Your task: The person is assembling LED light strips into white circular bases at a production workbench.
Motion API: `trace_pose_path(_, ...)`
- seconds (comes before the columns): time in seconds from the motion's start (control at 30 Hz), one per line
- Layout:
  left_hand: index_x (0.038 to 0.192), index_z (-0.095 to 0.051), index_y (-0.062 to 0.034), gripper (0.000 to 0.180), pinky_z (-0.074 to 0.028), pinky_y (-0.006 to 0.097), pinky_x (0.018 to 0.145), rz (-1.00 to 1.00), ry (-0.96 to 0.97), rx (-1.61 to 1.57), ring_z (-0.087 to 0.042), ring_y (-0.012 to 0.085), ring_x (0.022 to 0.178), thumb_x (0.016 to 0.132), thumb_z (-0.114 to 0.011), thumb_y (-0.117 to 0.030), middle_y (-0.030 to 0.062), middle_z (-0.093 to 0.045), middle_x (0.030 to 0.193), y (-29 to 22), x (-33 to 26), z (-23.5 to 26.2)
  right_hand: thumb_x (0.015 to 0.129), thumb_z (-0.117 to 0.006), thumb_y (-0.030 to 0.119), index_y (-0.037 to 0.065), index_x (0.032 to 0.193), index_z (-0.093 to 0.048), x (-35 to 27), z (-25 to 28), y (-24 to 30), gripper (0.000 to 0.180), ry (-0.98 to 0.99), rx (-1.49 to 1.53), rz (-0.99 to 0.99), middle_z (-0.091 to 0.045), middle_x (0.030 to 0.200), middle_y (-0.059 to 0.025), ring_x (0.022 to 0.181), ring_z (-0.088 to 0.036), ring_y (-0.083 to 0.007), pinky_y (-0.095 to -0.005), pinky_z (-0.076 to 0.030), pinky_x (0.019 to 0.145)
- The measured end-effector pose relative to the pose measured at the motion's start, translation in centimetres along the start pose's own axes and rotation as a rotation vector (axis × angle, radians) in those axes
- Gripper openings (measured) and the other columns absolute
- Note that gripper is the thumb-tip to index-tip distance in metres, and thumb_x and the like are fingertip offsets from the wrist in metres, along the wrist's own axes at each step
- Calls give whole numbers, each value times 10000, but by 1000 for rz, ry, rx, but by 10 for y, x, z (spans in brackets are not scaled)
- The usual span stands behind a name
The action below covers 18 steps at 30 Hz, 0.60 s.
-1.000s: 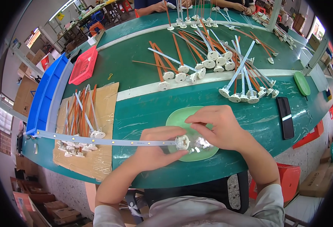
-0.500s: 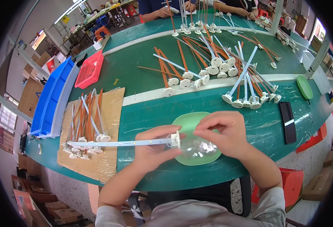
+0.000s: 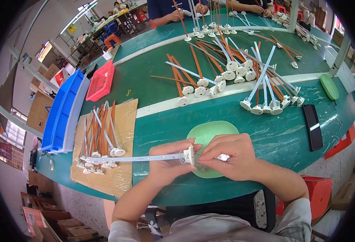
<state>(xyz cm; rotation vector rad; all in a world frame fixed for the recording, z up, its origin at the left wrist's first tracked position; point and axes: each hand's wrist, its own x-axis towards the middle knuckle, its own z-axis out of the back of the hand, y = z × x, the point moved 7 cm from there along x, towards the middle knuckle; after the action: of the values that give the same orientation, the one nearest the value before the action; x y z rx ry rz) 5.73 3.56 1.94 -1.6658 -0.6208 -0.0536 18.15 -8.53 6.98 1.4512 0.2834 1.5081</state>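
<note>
My left hand (image 3: 163, 168) is closed around the white round base of an LED light strip (image 3: 125, 158). The pale strip runs out to the left from the white base (image 3: 190, 155), where thin wires show. Close to the base's right face, my right hand (image 3: 238, 157) is pinched; whatever its fingertips hold is too small to make out. Beneath both hands lies a light green dish (image 3: 210, 128). Some shiny silvery bits (image 3: 223, 157) show beside the right fingers, the rest hidden by that hand.
Several strips with white bases lie on a cardboard sheet (image 3: 125, 121) at left; more stand in heaps (image 3: 230, 76) farther back. A blue bin (image 3: 64, 117), red basket (image 3: 100, 82), black phone (image 3: 313, 127) and small green dish (image 3: 329, 86) surround the workspace. Other people's hands (image 3: 175, 16) are across the table.
My right hand has moved down and left to the white base, its fingers now curled in a pinch. My left hand keeps hold of the strip's base. The whole view has shifted slightly.
</note>
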Motion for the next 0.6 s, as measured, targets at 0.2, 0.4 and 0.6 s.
trace_pose_path(0.2, 1249, -636, -8, 555, -517, 463, 997, 9, 40, -13, -618, 363, 1186, 727, -786, 107, 207, -600, 1331, 0, 1, -1, 742, -768, -38, 21, 807, -751, 0, 0, -1, 90, 7, 10, -41, -737, 809, -118, 724, -719, -226, -307, -559, 642)
trace_pose_path(0.4, 1219, -641, -1, 569, -526, 481, 990, 21, 32, 36, -648, 367, 1137, 689, -835, 66, 193, -622, 1299, 1, 2, -2, 751, -764, -33, 24, 813, -744, -1, -1, -4, 86, 34, -22, -38, -737, 810, -116, 730, -721, -216, -303, -563, 641)
trace_pose_path(0.6, 1237, -639, 26, 535, -531, 407, 977, -32, 27, 146, -651, 300, 1146, 731, -797, 97, 199, -642, 1267, -6, 6, -7, 761, -750, -13, 33, 846, -721, -2, -5, 3, 101, 68, -231, 55, -726, 842, -113, 737, -708, -245, -319, -560, 634)
